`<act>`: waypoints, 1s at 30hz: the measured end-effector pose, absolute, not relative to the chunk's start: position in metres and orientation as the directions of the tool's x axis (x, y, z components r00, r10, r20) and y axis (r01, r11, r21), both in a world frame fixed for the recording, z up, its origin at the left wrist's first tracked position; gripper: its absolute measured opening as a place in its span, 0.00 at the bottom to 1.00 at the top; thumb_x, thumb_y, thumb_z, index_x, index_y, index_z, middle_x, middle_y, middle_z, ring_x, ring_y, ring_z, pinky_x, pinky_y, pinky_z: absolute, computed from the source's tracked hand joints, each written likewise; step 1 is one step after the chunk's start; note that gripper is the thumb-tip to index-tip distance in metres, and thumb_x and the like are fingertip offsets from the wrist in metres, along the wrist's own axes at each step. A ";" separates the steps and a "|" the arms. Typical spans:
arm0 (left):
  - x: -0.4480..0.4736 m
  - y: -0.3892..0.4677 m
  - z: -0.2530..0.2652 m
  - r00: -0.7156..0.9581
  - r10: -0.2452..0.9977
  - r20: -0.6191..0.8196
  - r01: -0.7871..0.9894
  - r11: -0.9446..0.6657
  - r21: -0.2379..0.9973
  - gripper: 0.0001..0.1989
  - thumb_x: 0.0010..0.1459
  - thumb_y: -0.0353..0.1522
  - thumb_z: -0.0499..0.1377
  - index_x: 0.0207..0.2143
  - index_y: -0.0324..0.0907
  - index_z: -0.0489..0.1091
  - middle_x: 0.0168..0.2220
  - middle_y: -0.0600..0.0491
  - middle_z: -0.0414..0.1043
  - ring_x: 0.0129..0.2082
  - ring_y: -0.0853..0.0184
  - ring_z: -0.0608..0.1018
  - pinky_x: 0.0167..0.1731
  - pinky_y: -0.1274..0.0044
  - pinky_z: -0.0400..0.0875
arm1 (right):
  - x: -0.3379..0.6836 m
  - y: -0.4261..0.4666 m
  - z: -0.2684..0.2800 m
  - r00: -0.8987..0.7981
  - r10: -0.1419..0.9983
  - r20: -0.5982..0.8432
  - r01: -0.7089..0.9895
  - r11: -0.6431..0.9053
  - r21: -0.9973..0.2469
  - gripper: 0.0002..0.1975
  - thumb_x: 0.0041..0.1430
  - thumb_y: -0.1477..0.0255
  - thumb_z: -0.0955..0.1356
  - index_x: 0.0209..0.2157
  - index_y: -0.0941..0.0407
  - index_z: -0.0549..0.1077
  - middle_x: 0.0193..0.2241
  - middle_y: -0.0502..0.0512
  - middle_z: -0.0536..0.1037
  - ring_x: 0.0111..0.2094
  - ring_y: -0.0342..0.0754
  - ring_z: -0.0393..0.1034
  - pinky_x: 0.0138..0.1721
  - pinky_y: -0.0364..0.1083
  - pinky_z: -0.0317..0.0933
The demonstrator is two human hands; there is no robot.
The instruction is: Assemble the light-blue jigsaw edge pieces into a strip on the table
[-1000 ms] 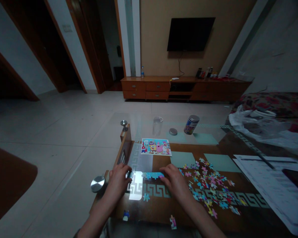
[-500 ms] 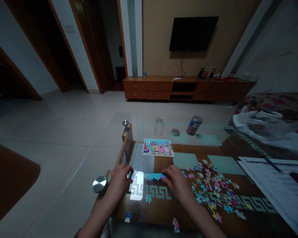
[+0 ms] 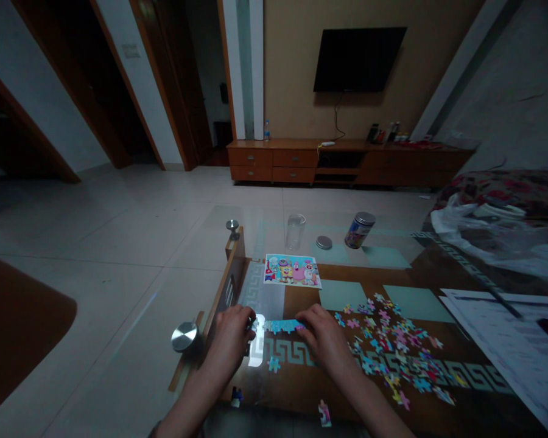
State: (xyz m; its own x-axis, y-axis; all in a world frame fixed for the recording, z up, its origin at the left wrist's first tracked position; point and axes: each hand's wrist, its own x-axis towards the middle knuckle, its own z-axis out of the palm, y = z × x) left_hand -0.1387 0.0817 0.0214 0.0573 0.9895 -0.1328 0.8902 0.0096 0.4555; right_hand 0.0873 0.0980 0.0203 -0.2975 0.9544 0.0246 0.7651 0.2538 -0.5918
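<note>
The joined blue puzzle strip (image 3: 282,326) lies near the glass table's left edge (image 3: 237,286). The left hand (image 3: 231,337) and right hand (image 3: 322,334), fingers curled, press its ends. Loose pieces (image 3: 393,347) crowd the right; bare glass lies beyond. No writing is legible.

Both hands, left (image 3: 231,334) and right (image 3: 322,333), rest palm-down, fingers seemingly curled.

A home living room: a black flat television (image 3: 359,59) hangs above a long wooden drawer cabinet (image 3: 347,163), with pale floor tiles (image 3: 119,243) and a glass-topped wooden surface (image 3: 342,292).
</note>
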 end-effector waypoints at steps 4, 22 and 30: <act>-0.134 0.078 0.019 0.058 0.992 -0.110 0.883 0.000 0.469 0.12 0.48 0.23 0.56 0.35 0.43 0.71 0.38 0.51 0.74 0.43 0.60 0.73 0.43 0.69 0.61 | 0.085 0.097 0.020 -0.294 0.955 0.030 0.765 0.254 -0.591 0.08 0.57 0.79 0.65 0.35 0.56 0.75 0.35 0.55 0.72 0.40 0.50 0.68 0.41 0.46 0.60; -0.126 0.072 0.021 0.073 0.990 -0.118 0.890 -0.011 0.456 0.13 0.48 0.22 0.54 0.37 0.43 0.69 0.41 0.49 0.73 0.44 0.58 0.71 0.43 0.67 0.59 | 0.083 0.095 0.021 -0.304 0.952 0.030 0.792 0.269 -0.548 0.08 0.58 0.79 0.64 0.36 0.57 0.74 0.36 0.56 0.71 0.41 0.52 0.67 0.42 0.47 0.60; -0.136 0.075 0.026 0.028 0.987 -0.158 0.915 0.039 0.402 0.12 0.50 0.22 0.56 0.37 0.43 0.70 0.42 0.51 0.72 0.46 0.59 0.70 0.44 0.68 0.57 | 0.081 0.093 0.028 -0.280 0.960 0.015 0.810 0.245 -0.532 0.07 0.59 0.79 0.64 0.36 0.57 0.74 0.36 0.57 0.72 0.41 0.52 0.67 0.42 0.47 0.60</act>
